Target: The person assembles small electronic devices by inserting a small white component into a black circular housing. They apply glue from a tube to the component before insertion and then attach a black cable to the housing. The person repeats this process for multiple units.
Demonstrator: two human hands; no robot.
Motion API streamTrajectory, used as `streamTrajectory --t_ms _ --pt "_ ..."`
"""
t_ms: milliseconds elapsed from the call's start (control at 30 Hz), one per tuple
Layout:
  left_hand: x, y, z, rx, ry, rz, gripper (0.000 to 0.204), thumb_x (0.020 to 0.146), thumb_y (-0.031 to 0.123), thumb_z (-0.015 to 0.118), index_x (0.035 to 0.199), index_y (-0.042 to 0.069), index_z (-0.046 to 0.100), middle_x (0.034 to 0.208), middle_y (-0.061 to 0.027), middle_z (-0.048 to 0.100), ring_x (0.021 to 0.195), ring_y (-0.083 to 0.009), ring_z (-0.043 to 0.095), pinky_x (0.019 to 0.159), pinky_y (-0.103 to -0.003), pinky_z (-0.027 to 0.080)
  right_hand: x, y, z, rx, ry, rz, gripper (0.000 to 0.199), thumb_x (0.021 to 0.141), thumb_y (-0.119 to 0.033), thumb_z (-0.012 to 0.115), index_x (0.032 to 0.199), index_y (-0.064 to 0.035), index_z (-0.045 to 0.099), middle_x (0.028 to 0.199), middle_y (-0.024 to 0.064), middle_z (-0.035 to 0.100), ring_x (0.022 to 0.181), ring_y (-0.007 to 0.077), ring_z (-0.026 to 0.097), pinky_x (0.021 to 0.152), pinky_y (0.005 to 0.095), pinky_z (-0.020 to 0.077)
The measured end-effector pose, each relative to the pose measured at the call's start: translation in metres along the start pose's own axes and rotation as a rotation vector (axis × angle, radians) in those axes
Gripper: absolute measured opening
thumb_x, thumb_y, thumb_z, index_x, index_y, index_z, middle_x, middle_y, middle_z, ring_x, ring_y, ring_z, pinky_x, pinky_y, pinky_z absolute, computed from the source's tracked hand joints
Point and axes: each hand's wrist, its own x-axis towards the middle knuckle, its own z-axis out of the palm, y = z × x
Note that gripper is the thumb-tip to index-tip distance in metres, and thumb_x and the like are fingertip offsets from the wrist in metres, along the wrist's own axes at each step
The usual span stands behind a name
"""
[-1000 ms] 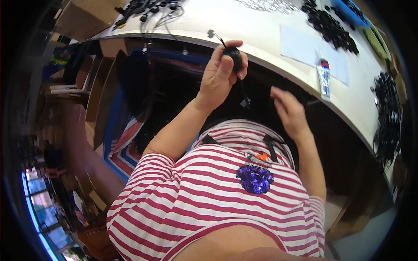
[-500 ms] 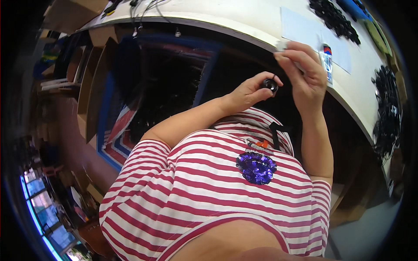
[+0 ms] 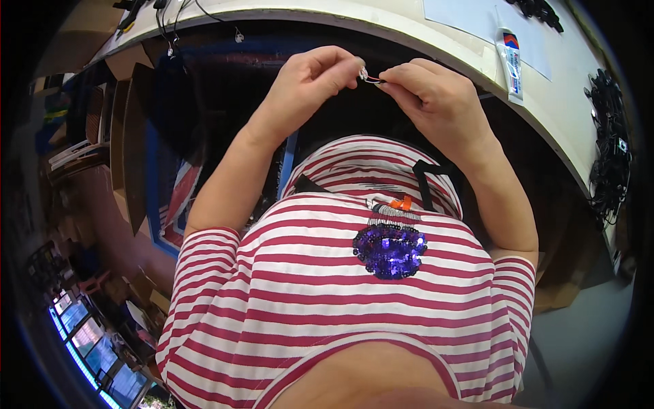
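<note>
Both hands are raised over the near side of the white table, close together. Between the fingertips of my left hand (image 3: 310, 85) is a small, shiny whitish piece (image 3: 363, 72). From it a few thin wires (image 3: 372, 80), one of them reddish and another whitish, run across to my right hand (image 3: 439, 99). My right thumb and forefinger are pinched on the other end of these wires, which looks dark there. Fingers cover most of whatever else is held. A white and blue tube (image 3: 511, 65) lies on the table, to the right of my right hand.
The white table (image 3: 381, 17) curves across the far side and down the right. On it lie a pale sheet (image 3: 470, 24), heaps of black cables (image 3: 608, 150) and thin wires (image 3: 238, 34) hanging over the edge. Cardboard boxes (image 3: 133, 136) and a blue-framed crate (image 3: 155, 184) stand left.
My left hand has moved up and left; the round black part seen in it is now out of sight. My right hand came left and down from the table edge. Thin wires now show between the hands.
</note>
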Motion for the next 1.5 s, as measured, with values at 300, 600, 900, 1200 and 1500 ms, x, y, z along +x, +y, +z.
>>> streamTrajectory --t_ms 300,600,900,1200,1500 --pt "0.006 0.004 -0.002 -0.05 -0.047 -0.104 0.02 0.08 0.018 0.057 0.091 0.003 0.063 0.077 -0.0006 0.059 0.069 -0.0034 0.048 0.061 -0.017 0.034 0.002 0.007 -0.005 0.008 -0.073 0.023 0.01 0.076 -0.011 0.062 0.082 -0.0037 0.058 0.074 0.0094 0.059 0.064 0.0251 0.058 0.058 0.032 0.0466" --pt "0.014 -0.016 0.015 -0.054 -0.03 0.301 0.042 0.074 -0.002 0.064 0.114 0.002 0.051 0.103 -0.0069 0.057 0.091 -0.0116 0.054 0.082 -0.024 0.043 -0.005 0.011 -0.011 0.49 -0.1 0.454 0.015 0.08 -0.016 0.06 0.081 -0.0008 0.061 0.063 0.0031 0.058 0.055 0.0102 0.053 0.05 0.0215 0.0414" --pt "0.022 -0.016 0.018 0.628 0.151 0.745 0.018 0.072 0.0 0.066 0.09 0.001 0.064 0.084 -0.0066 0.064 0.076 -0.0116 0.059 0.068 -0.022 0.047 -0.01 0.017 -0.014 0.788 -0.279 0.736 0.021 0.083 -0.023 0.058 0.079 -0.003 0.063 0.06 -0.0009 0.056 0.051 0.003 0.045 0.046 0.016 0.0362" --pt "0.016 -0.008 0.029 0.169 0.056 0.148 0.016 0.082 0.009 0.06 0.094 -0.001 0.062 0.082 -0.0056 0.064 0.076 -0.0098 0.06 0.066 -0.019 0.046 -0.015 0.02 -0.02 0.719 -0.267 0.678 0.023 0.084 -0.024 0.056 0.09 -0.0014 0.06 0.067 0.0015 0.058 0.054 0.0038 0.048 0.051 0.0163 0.0392" --pt "0.018 -0.007 0.025 0.025 -0.055 -0.056 0.016 0.08 0.015 0.064 0.088 0.001 0.063 0.077 -0.0026 0.061 0.072 -0.0075 0.056 0.066 -0.019 0.043 -0.019 0.022 -0.024 0.746 -0.256 0.724 0.021 0.083 -0.024 0.057 0.085 -0.0031 0.06 0.067 0.0015 0.059 0.055 0.004 0.051 0.05 0.0163 0.0376"
